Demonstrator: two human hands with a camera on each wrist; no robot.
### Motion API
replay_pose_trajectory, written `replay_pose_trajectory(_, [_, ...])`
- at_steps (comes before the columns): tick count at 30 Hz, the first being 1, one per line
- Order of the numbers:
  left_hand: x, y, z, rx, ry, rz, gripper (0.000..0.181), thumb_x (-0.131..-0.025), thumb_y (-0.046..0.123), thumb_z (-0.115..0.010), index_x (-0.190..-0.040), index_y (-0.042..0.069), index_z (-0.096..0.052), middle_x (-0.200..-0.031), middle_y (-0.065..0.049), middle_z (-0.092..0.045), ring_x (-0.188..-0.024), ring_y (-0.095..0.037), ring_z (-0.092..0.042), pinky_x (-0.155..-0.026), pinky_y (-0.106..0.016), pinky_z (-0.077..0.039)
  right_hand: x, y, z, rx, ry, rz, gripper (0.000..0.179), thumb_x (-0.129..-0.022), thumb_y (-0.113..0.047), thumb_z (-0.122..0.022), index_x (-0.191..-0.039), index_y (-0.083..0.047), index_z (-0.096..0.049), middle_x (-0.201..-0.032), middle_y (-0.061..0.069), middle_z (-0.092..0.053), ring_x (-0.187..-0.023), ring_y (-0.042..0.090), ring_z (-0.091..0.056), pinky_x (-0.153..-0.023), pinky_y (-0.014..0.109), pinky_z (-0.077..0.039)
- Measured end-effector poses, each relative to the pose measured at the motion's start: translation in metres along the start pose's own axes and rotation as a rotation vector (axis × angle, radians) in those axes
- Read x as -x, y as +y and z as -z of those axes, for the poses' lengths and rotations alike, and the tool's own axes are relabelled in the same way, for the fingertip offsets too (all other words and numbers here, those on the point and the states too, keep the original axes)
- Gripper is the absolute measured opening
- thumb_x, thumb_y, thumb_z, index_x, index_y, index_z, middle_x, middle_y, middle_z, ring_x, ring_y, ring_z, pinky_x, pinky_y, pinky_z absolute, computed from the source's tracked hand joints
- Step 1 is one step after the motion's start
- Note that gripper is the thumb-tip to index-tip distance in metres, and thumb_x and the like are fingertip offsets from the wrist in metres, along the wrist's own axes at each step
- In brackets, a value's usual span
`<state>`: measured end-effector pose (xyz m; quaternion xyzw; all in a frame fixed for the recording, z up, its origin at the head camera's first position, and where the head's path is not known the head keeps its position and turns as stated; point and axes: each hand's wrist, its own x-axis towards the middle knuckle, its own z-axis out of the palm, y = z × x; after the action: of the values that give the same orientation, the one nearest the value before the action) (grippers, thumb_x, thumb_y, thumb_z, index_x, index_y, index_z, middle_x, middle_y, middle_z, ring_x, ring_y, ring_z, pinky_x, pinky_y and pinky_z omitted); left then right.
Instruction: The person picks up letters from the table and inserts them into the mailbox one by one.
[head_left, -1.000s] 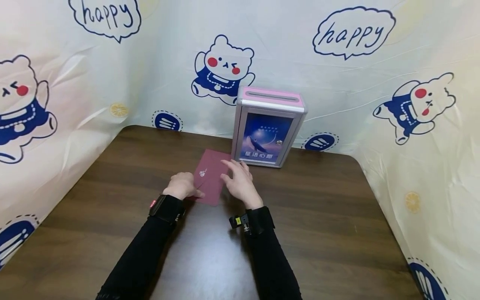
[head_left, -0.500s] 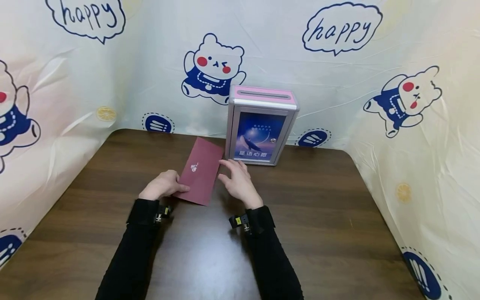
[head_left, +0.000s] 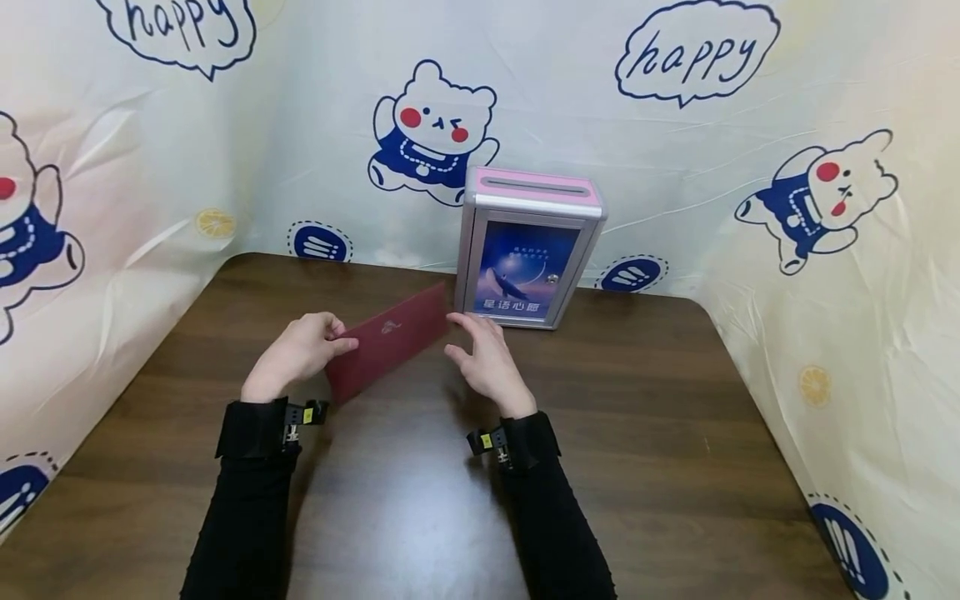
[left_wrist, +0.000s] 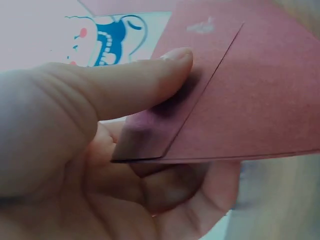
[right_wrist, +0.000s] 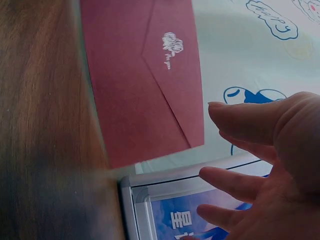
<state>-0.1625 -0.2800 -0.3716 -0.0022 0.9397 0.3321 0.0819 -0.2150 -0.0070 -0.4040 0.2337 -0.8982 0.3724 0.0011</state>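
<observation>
A dark red envelope (head_left: 392, 343) with a small white print stands tilted above the table in the head view. My left hand (head_left: 298, 352) pinches its left end, thumb on the printed face and fingers behind. The left wrist view shows the thumb by the slanted flap edge of the envelope (left_wrist: 250, 100). Close to the envelope's right end, my right hand (head_left: 489, 365) has its fingers apart and holds nothing. A gap separates the thumb from the envelope (right_wrist: 135, 95) in the right wrist view.
Behind my right hand stands a silver box (head_left: 597, 242) with a pink slotted top, a blue picture front and a small lock. The brown wooden table (head_left: 637, 467) ends at a printed cloth backdrop (head_left: 540, 75) behind and at both sides.
The envelope lay flat on the table; my left hand has lifted it, tilted it up and turned it more sideways, moving left. My right hand stays beside the box.
</observation>
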Motion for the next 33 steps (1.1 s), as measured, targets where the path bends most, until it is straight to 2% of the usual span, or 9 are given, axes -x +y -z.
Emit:
replay_pose_trajectory(4, [0.005,0.011,0.005,-0.019,0.082,-0.088,0.024,-0.094,0.024,-0.061,-0.103,0.002,-0.056,-0.09,-0.014,-0.064,-0.077,-0.025,-0.054,-0.067,-0.036,-0.043,0.0,-0.002,-0.001,-0.014,0.072,0.019,0.048,-0.09,-0.018,-0.065,-0.135,-0.019,-0.051,-0.146,0.013,-0.039,-0.135,0.028,-0.025,-0.108,0.051,-0.025])
replay_pose_trajectory(10, [0.012,0.026,0.006,-0.017,0.172,-0.269,0.012,-0.09,0.019,-0.065,-0.098,0.011,-0.061,-0.085,-0.009,-0.066,-0.073,-0.023,-0.054,-0.067,-0.037,-0.045,0.001,-0.008,0.0,0.026,0.186,0.118,0.05,-0.088,-0.021,-0.068,-0.136,-0.017,-0.051,-0.146,0.016,-0.037,-0.135,0.034,-0.023,-0.105,0.06,-0.022])
replay_pose_trajectory(14, [0.015,0.04,0.001,0.011,0.194,-0.368,0.009,-0.089,0.016,-0.067,-0.097,0.014,-0.064,-0.086,-0.006,-0.068,-0.075,-0.02,-0.058,-0.07,-0.039,-0.05,0.003,-0.012,0.005,0.103,0.144,0.219,0.044,-0.088,-0.03,-0.067,-0.13,-0.02,-0.058,-0.133,0.005,-0.054,-0.126,0.022,-0.038,-0.1,0.053,-0.029])
replay_pose_trajectory(18, [0.014,0.051,-0.005,0.043,0.197,-0.438,0.01,-0.088,0.016,-0.067,-0.098,0.016,-0.065,-0.087,-0.005,-0.069,-0.075,-0.019,-0.059,-0.07,-0.039,-0.052,0.005,-0.014,0.011,0.106,0.059,0.307,0.023,-0.091,-0.029,-0.064,-0.112,-0.021,-0.068,-0.103,-0.005,-0.069,-0.095,0.009,-0.054,-0.084,0.038,-0.041])
replay_pose_trajectory(22, [0.014,0.059,-0.008,0.077,0.242,-0.483,0.018,-0.087,0.017,-0.069,-0.104,0.016,-0.062,-0.092,-0.004,-0.068,-0.078,-0.017,-0.058,-0.07,-0.038,-0.051,0.005,-0.013,0.016,0.014,0.019,0.322,0.013,-0.093,-0.023,-0.061,-0.099,-0.016,-0.071,-0.089,-0.005,-0.07,-0.078,0.005,-0.057,-0.071,0.029,-0.05])
replay_pose_trajectory(25, [0.014,0.059,-0.007,0.131,0.319,-0.486,0.037,-0.084,0.02,-0.071,-0.117,0.015,-0.056,-0.106,-0.006,-0.065,-0.091,-0.018,-0.059,-0.08,-0.041,-0.052,0.005,-0.01,0.02,-0.036,0.041,0.309,0.014,-0.094,-0.023,-0.061,-0.099,-0.014,-0.071,-0.09,-0.002,-0.07,-0.078,0.005,-0.06,-0.071,0.031,-0.053])
replay_pose_trajectory(27, [0.014,0.056,-0.004,0.176,0.37,-0.466,0.052,-0.083,0.025,-0.073,-0.128,0.014,-0.049,-0.119,-0.009,-0.061,-0.104,-0.022,-0.056,-0.09,-0.047,-0.048,0.005,-0.008,0.023,-0.068,0.064,0.293,0.016,-0.094,-0.024,-0.06,-0.101,-0.014,-0.071,-0.091,-0.001,-0.071,-0.078,0.005,-0.061,-0.07,0.032,-0.055])
replay_pose_trajectory(31, [0.009,0.045,-0.003,0.338,0.429,-0.42,0.071,-0.081,0.029,-0.074,-0.14,0.017,-0.036,-0.134,-0.01,-0.051,-0.122,-0.024,-0.046,-0.1,-0.049,-0.039,0.006,-0.006,0.031,-0.178,0.114,0.257,0.02,-0.094,-0.028,-0.06,-0.103,-0.012,-0.07,-0.092,0.002,-0.07,-0.078,0.008,-0.064,-0.068,0.034,-0.057])
replay_pose_trajectory(33, [0.006,0.04,-0.005,0.464,0.415,-0.424,0.071,-0.084,0.024,-0.073,-0.142,0.018,-0.033,-0.135,-0.009,-0.05,-0.123,-0.02,-0.045,-0.101,-0.04,-0.039,0.007,-0.007,0.033,-0.254,0.135,0.237,0.021,-0.093,-0.028,-0.06,-0.103,-0.012,-0.07,-0.092,0.004,-0.07,-0.078,0.01,-0.065,-0.067,0.035,-0.057])
